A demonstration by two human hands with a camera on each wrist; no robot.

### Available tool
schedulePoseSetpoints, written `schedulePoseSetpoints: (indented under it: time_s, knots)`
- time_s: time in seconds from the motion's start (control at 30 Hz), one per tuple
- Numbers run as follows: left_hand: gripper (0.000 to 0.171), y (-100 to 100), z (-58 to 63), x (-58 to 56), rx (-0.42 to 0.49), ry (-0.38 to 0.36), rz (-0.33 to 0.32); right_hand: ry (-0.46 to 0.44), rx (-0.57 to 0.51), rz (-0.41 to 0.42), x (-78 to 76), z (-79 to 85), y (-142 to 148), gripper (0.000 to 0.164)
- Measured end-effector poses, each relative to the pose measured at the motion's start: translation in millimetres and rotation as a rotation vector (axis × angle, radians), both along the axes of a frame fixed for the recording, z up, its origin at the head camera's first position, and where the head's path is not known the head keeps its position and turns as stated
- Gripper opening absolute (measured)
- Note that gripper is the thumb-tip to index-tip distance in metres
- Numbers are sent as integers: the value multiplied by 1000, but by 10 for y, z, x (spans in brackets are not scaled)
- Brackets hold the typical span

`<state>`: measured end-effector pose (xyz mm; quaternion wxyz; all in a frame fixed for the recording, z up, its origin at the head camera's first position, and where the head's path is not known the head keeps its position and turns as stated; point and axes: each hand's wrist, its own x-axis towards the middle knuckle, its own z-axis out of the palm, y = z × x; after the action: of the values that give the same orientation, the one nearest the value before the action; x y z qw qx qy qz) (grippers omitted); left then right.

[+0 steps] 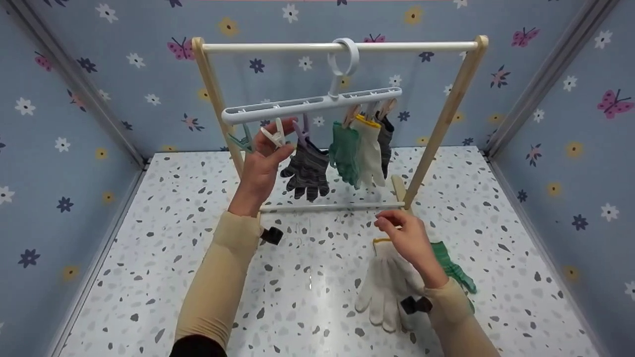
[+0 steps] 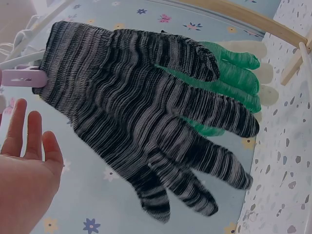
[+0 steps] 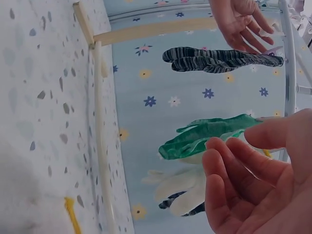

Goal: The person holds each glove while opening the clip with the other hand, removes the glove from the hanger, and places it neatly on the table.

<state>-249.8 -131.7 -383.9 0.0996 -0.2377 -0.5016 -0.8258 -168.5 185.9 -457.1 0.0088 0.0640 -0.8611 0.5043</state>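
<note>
My left hand (image 1: pixel 265 161) is raised under the left half of a pale grey hanger (image 1: pixel 307 105), fingers loosely extended around a white clothespin (image 1: pixel 279 134) and next to a purple clothespin (image 1: pixel 301 130). From the purple one hangs a black-and-grey striped knit glove (image 1: pixel 308 171) by its cuff, fingers down. In the left wrist view this glove (image 2: pixel 141 102) spreads beside the hand's straight fingers (image 2: pixel 34 136). Lower right, my right hand (image 1: pixel 408 238) hovers over a white glove (image 1: pixel 387 287), fingers loosely bent, holding nothing.
Green (image 1: pixel 346 153), white (image 1: pixel 369 148) and dark (image 1: pixel 385 144) gloves hang clipped on the hanger's right half. A teal clothespin (image 1: pixel 243 139) hangs at its left. The hanger's ring (image 1: pixel 354 57) loops over the rack's rail (image 1: pixel 268 48). A green glove (image 1: pixel 451 265) lies on the speckled surface.
</note>
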Motion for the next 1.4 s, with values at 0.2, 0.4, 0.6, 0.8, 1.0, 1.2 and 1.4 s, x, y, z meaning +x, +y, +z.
schedulePoseSetpoints:
  time_s: [0.2,0.4,0.6,0.8,1.0,1.2,1.4]
  knots:
    - [38,84,18,-40,-44,-6,26,50,-64,11,-59,54,-122,14]
    - [34,170,60,-74,-5,-21,39,88,-155,19,-173,149,-298,16]
    - [30,233,47,-72,3,-38,70,113,-247,18,-265,228,-497,17]
    - [29,272,22,-69,11,-44,76,224,-324,50,-307,309,-671,17]
    - [25,298,10,-58,30,-51,69,335,-351,95,-346,397,-855,26]
    - [24,317,30,-47,31,-37,67,347,-343,95,-368,465,-1008,30]
    - [23,309,75,-41,36,-35,54,374,-295,57,-409,531,-1087,30]
